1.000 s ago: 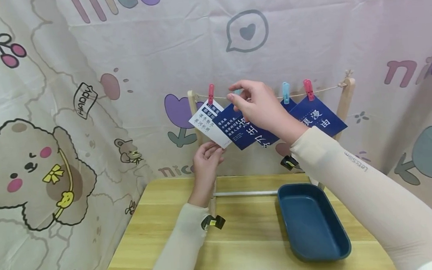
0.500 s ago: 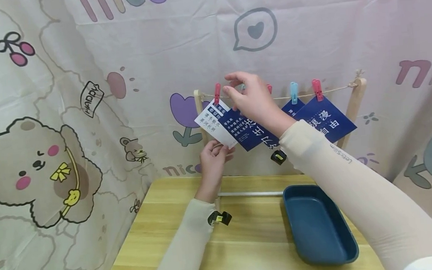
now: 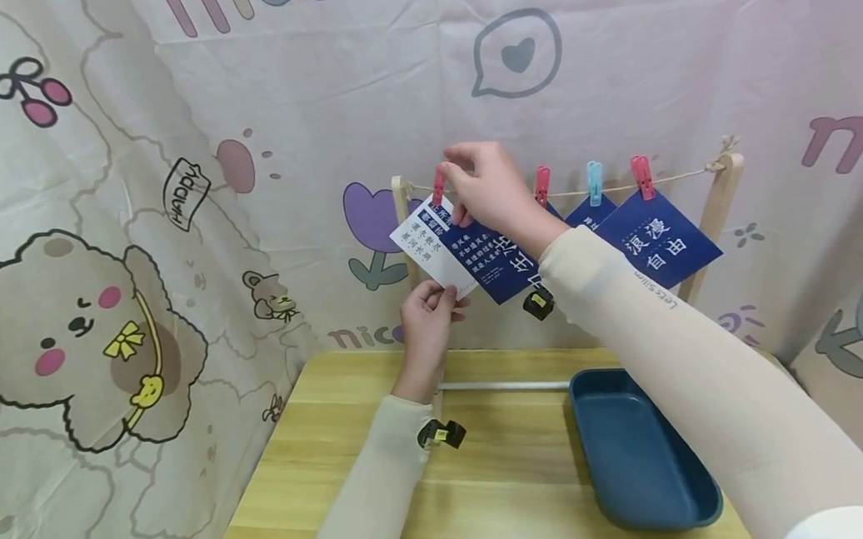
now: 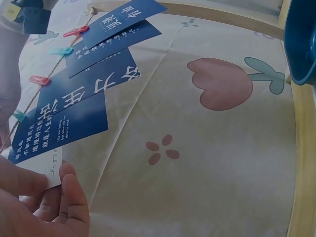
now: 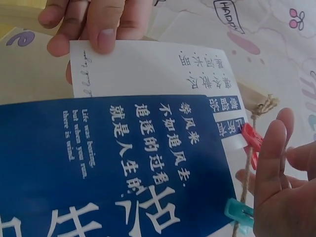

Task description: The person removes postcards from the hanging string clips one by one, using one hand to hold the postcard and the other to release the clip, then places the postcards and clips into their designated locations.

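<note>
My left hand [image 3: 426,328] pinches the lower corner of a white printed card [image 3: 422,241] between thumb and fingers. That card hangs at the left end of a string, under a red clothespin [image 3: 438,190]. Close beside this clothespin is my right hand [image 3: 491,183], its thumb and fingers spread around it in the right wrist view, with a gap before the thumb. A dark blue card [image 5: 59,138] with white lettering overlaps the white card; a teal clothespin [image 5: 238,210] sits at its top corner.
Further right hang more blue cards [image 3: 666,240] on red and blue clothespins [image 3: 594,183]. The string [image 3: 569,194] runs between wooden posts [image 3: 722,191]. A dark blue tray [image 3: 639,447] stands on the wooden table [image 3: 338,443]. Behind is a printed curtain [image 3: 300,103].
My right hand has moved left along the string to the red clothespin at the left end. My left hand keeps its pinch on the white card. The head view has shifted slightly.
</note>
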The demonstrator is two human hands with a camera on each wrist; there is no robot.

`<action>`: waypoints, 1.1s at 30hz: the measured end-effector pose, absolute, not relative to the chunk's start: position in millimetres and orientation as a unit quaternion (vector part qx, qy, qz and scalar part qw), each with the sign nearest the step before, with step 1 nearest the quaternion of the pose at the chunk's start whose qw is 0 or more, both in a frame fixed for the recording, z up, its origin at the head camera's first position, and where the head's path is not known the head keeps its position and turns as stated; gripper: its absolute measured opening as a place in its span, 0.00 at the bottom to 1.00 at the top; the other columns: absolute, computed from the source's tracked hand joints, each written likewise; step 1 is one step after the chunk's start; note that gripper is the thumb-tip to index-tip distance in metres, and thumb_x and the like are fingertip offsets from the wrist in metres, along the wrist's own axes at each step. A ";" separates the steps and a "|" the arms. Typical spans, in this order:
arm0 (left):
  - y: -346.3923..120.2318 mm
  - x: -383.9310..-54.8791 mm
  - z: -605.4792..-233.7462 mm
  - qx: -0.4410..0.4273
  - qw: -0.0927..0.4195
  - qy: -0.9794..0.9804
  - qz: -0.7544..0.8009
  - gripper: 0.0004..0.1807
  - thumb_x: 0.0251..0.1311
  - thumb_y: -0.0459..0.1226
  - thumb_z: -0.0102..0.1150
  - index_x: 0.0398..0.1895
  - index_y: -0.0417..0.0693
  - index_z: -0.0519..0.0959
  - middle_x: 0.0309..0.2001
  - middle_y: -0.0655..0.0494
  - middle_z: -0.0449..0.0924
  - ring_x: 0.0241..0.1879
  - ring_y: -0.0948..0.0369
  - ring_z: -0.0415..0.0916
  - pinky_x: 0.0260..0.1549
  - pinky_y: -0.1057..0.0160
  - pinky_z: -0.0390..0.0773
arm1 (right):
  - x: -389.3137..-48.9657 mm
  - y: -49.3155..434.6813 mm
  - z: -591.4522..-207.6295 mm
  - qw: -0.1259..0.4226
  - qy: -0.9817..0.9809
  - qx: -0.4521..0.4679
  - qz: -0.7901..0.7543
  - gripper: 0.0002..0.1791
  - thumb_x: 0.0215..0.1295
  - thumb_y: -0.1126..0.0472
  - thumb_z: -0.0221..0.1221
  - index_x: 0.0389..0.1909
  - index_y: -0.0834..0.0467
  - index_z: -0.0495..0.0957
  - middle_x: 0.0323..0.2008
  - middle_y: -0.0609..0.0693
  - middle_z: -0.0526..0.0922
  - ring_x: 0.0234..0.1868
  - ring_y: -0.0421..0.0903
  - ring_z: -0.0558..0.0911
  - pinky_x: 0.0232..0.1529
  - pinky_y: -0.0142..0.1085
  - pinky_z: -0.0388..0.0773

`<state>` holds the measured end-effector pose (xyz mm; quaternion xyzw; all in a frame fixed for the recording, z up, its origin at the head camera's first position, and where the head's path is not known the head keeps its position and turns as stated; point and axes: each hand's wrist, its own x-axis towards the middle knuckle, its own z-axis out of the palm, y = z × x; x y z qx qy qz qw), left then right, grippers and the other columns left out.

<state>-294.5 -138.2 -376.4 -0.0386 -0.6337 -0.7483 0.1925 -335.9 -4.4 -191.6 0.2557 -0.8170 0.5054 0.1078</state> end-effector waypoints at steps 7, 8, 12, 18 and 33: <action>-137.5 -295.9 -376.9 -0.037 0.199 -0.641 -0.741 0.08 0.77 0.29 0.59 0.51 0.32 0.84 0.47 0.34 0.91 0.33 0.63 0.88 0.32 0.68 0.87 | -340.5 -10.8 -193.7 0.101 -0.813 0.241 0.521 0.24 0.87 0.57 0.53 0.75 0.62 0.75 0.53 0.57 0.88 0.22 0.46 0.87 0.33 0.37 0.90; -137.3 -295.9 -376.7 -0.036 0.200 -0.640 -0.741 0.08 0.77 0.29 0.59 0.51 0.32 0.84 0.47 0.34 0.91 0.33 0.63 0.88 0.32 0.68 0.87 | -341.6 -11.4 -194.3 0.101 -0.810 0.240 0.526 0.23 0.87 0.57 0.53 0.75 0.62 0.75 0.50 0.58 0.88 0.22 0.46 0.87 0.32 0.37 0.90; -136.9 -296.2 -377.0 -0.035 0.200 -0.638 -0.743 0.08 0.77 0.29 0.59 0.51 0.32 0.84 0.47 0.34 0.91 0.33 0.63 0.88 0.32 0.68 0.87 | -344.3 -13.3 -196.0 0.095 -0.802 0.227 0.544 0.23 0.87 0.57 0.53 0.75 0.62 0.75 0.49 0.57 0.89 0.22 0.45 0.86 0.33 0.37 0.90; -138.0 -296.0 -378.6 -0.040 0.201 -0.641 -0.740 0.09 0.78 0.29 0.59 0.51 0.32 0.84 0.47 0.35 0.91 0.32 0.63 0.88 0.32 0.68 0.87 | -345.5 -16.4 -197.3 0.092 -0.779 0.215 0.582 0.22 0.85 0.60 0.56 0.72 0.63 0.77 0.56 0.59 0.89 0.22 0.42 0.84 0.33 0.34 0.89; -138.9 -294.5 -380.5 -0.036 0.205 -0.648 -0.732 0.08 0.77 0.29 0.60 0.51 0.33 0.85 0.46 0.36 0.92 0.33 0.63 0.88 0.33 0.68 0.88 | -340.8 -18.6 -202.7 0.114 -0.723 0.204 0.650 0.16 0.81 0.62 0.62 0.64 0.62 0.84 0.56 0.59 0.91 0.17 0.40 0.72 0.21 0.28 0.75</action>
